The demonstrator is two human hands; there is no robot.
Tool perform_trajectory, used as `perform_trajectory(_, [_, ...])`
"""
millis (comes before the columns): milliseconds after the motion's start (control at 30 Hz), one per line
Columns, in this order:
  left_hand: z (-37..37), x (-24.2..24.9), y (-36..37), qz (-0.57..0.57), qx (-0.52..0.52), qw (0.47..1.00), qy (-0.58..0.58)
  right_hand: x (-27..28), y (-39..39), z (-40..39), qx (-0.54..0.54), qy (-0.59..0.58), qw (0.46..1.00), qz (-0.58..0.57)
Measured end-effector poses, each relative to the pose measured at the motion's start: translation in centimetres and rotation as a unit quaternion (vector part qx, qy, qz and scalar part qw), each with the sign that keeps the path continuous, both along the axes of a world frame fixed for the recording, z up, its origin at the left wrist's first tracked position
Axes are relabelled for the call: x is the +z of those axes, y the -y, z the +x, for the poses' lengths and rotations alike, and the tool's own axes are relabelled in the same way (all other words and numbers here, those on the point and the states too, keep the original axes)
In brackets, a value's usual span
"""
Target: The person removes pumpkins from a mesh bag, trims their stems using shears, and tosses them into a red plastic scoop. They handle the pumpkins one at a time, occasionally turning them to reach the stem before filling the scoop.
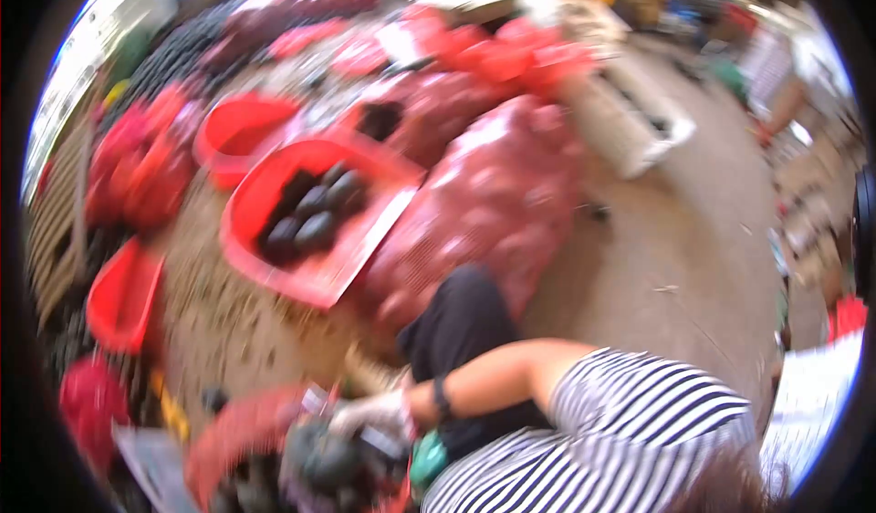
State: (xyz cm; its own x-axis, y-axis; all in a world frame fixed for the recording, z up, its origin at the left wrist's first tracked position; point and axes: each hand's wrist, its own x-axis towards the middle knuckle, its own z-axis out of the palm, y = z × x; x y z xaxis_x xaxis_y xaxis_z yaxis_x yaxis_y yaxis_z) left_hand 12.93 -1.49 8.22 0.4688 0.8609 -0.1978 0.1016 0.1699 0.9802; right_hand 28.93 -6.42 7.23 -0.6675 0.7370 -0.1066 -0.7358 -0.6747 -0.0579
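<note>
My right hand [379, 415] wears a pale glove, with a dark band on the wrist, and reaches down at the bottom of the head view. It is over or against dark green rounded fruit [324, 458], which look like avocados; blur hides whether the fingers grip one. Beside them lies a red mesh bag [242, 431] with more dark fruit at its lower edge. A small green bundle [427, 458] is close to my wrist. I cannot make out my left hand. Above my knee [465, 317], a full red mesh sack [497, 184] lies on the floor.
A red scoop-shaped tub [251, 193] holds several dark avocado-like fruit [315, 212]. More red tubs [128, 298] stand at the left. A pale crate [630, 120] is beyond the sack. Dark piles [173, 66] and red bags line the back; bare brown floor [675, 266] extends right.
</note>
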Motion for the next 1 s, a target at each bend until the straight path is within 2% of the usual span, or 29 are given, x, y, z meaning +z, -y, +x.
perform_trajectory(67, [3.0,-0.1,-0.4,-0.038,-0.003,0.999,0.014,1.2,0.2,1.2,-0.072,0.017,0.997,0.038])
perform_trajectory(167, [5.0,-0.3,-0.8,-0.070,-0.006,0.997,0.014,1.7,1.7,4.0,-0.196,0.024,0.980,0.032])
perform_trajectory(233, [6.0,-0.6,-1.0,-0.080,-0.015,0.997,0.013,2.5,3.7,7.1,-0.304,0.009,0.952,0.017])
perform_trajectory(300, [6.7,-0.9,-1.2,-0.089,-0.024,0.996,0.012,4.1,6.3,12.3,-0.433,0.001,0.901,0.018])
perform_trajectory(367, [7.3,-1.2,-1.6,-0.096,-0.032,0.995,0.011,7.3,9.3,20.7,-0.586,0.016,0.808,0.058])
perform_trajectory(400, [7.6,-1.3,-1.8,-0.100,-0.035,0.994,0.010,10.1,10.7,25.7,-0.667,0.042,0.741,0.064])
perform_trajectory(433, [7.7,-1.5,-1.9,-0.103,-0.038,0.994,0.009,12.0,11.7,29.8,-0.718,0.067,0.681,0.128])
perform_trajectory(500, [8.2,-1.8,-2.1,-0.108,-0.044,0.993,0.005,10.8,13.7,42.8,-0.837,0.101,0.522,0.127])
perform_trajectory(533, [8.2,-2.0,-2.1,-0.111,-0.043,0.993,0.003,11.5,14.3,46.4,-0.873,0.137,0.446,0.140])
perform_trajectory(600, [8.2,-2.4,-2.3,-0.116,-0.034,0.993,-0.001,13.8,13.7,47.6,-0.871,0.106,0.472,0.087])
perform_trajectory(633, [7.9,-2.6,-2.4,-0.120,-0.028,0.992,-0.005,15.4,11.9,43.6,-0.847,0.224,0.475,0.078])
perform_trajectory(667, [7.6,-3.1,-2.6,-0.123,-0.019,0.992,-0.008,15.5,10.0,40.3,-0.816,0.262,0.494,0.147])
perform_trajectory(700, [7.1,-3.5,-2.7,-0.129,-0.008,0.992,-0.013,15.6,8.6,36.0,-0.766,0.378,0.501,0.138])
perform_trajectory(733, [6.7,-3.8,-2.7,-0.134,0.005,0.991,-0.021,11.9,5.7,35.2,-0.716,0.380,0.524,0.259])
perform_trajectory(767, [6.0,-4.7,-2.8,-0.140,0.022,0.990,-0.027,9.9,3.9,31.6,-0.669,0.395,0.589,0.225])
perform_trajectory(800, [5.0,-5.4,-2.8,-0.148,0.043,0.987,-0.035,11.2,2.9,24.9,-0.656,0.326,0.629,0.260])
perform_trajectory(867, [2.5,-7.9,-2.8,-0.166,0.094,0.980,-0.051,8.0,-0.8,18.2,-0.558,0.246,0.788,0.085])
perform_trajectory(900, [0.7,-9.5,-2.7,-0.180,0.123,0.974,-0.061,6.4,-2.6,15.0,-0.497,0.199,0.845,-0.009])
perform_trajectory(933, [-1.4,-11.3,-2.3,-0.193,0.155,0.966,-0.071,2.9,-5.3,11.5,-0.521,0.187,0.832,-0.025])
perform_trajectory(967, [-4.1,-13.3,-1.6,-0.210,0.193,0.955,-0.078,-1.1,-7.6,10.0,-0.504,0.235,0.831,0.021])
perform_trajectory(1000, [-7.4,-15.9,-0.4,-0.229,0.229,0.942,-0.086,-2.6,-8.9,7.8,-0.476,0.274,0.832,0.069])
